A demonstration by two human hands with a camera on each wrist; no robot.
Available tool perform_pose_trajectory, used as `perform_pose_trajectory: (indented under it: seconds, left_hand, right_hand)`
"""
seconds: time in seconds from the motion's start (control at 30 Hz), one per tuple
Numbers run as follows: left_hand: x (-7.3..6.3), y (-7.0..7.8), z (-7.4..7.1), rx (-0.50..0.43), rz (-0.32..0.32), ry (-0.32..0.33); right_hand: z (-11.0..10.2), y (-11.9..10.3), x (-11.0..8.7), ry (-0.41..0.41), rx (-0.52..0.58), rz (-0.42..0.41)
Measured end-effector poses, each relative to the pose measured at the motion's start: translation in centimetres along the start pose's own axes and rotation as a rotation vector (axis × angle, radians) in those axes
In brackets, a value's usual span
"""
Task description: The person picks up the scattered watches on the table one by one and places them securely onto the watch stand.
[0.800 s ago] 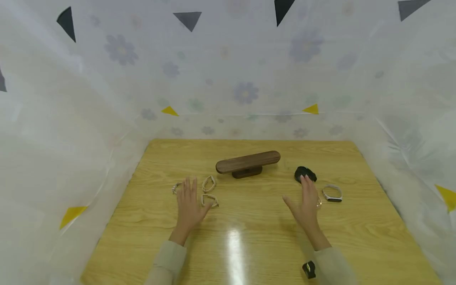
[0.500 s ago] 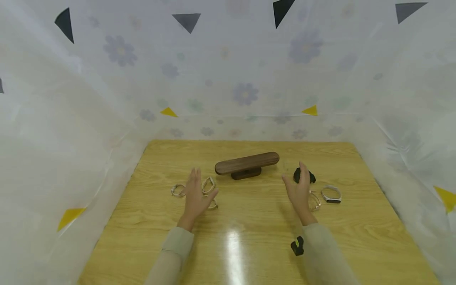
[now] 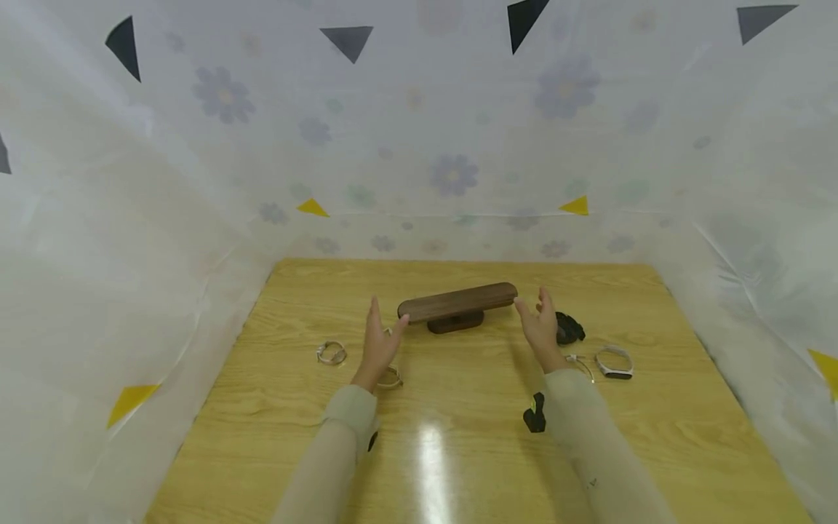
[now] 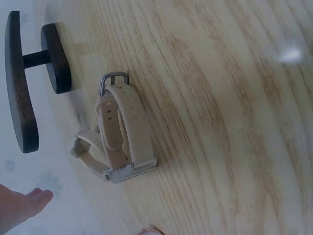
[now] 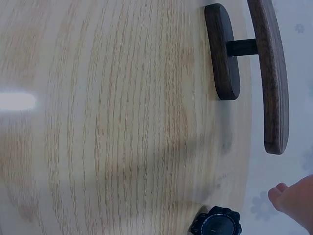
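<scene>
A dark wooden stand with a rounded top bar [image 3: 458, 301] on a small base rises at the back middle of the table. My left hand [image 3: 378, 346] is held beside the bar's left end, fingers extended and thumb apart. At its right end is my right hand [image 3: 540, 331], thumb near the bar tip and palm facing inward. Both hands hold nothing. In the left wrist view a beige-strapped watch [image 4: 139, 127] stands on its side, with a second pale watch [image 4: 88, 149] behind it. A black watch [image 3: 569, 329] lies just right of my right hand.
Another light watch [image 3: 332, 354] lies left of my left hand. On the right are a thin bracelet-like watch [image 3: 583, 364], partly hidden by my sleeve, and a white band [image 3: 615, 362] with a dark face. Pale sheeting walls [image 3: 452, 145] surround the wood-grain table [image 3: 458, 407].
Both hands have moved forward and inward from over the watches to the two ends of the wooden stand, palms turning to face each other. The stand and watches have stayed put.
</scene>
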State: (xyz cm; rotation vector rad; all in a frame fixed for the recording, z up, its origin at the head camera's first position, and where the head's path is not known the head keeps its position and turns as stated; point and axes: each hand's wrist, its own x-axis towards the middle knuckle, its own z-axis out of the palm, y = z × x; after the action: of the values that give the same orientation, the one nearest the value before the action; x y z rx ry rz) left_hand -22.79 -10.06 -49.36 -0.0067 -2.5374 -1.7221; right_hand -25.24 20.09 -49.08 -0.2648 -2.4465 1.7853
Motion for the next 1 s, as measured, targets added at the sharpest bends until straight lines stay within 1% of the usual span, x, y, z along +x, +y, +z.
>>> perform_pose_trajectory:
  seconds: [0.07, 0.13, 0.2, 0.27, 0.37, 0.47, 0.63, 0.73, 0.8, 0.93, 1.0]
  left_hand:
    - [0.1, -0.1, 0.2, -0.033, -0.021, -0.007]
    - [0.2, 0.0, 0.5, -0.057, -0.045, -0.008]
    - [0.2, 0.1, 0.8, -0.081, -0.064, -0.008]
    - [0.3, 0.1, 1.1, -0.093, -0.081, -0.015]
    - [0.3, 0.0, 1.6, -0.099, -0.092, -0.027]
    - [0.1, -0.2, 1.9, -0.094, -0.079, -0.027]
    - [-0.8, -0.2, 2.5, -0.117, -0.092, -0.031]
    - [-1.4, 0.0, 2.9, -0.117, -0.122, -0.048]
    - [-1.4, 0.3, 3.1, -0.104, -0.133, -0.058]
    - [-1.1, 0.9, 3.3, -0.107, -0.174, -0.064]
    - [-0.9, 1.1, 3.3, -0.12, -0.203, -0.049]
  right_hand:
    - [0.2, 0.1, 0.3, -0.022, 0.007, 0.063]
    - [0.3, 0.3, 0.6, -0.036, 0.004, 0.097]
    - [0.3, 0.4, 0.8, -0.052, -0.003, 0.115]
    - [0.2, 0.6, 1.0, -0.074, -0.02, 0.118]
    - [0.1, 0.7, 1.2, -0.129, -0.063, 0.111]
    - [0.0, 0.6, 1.4, -0.186, -0.092, 0.116]
    - [0.0, 0.9, 1.5, -0.252, -0.106, 0.134]
    - [-0.2, 0.9, 1.4, -0.271, -0.098, 0.146]
    - [-0.4, 0.8, 1.4, -0.272, -0.086, 0.155]
    - [-0.6, 0.6, 1.4, -0.25, -0.051, 0.173]
    - [-0.7, 0.5, 1.3, -0.236, -0.013, 0.191]
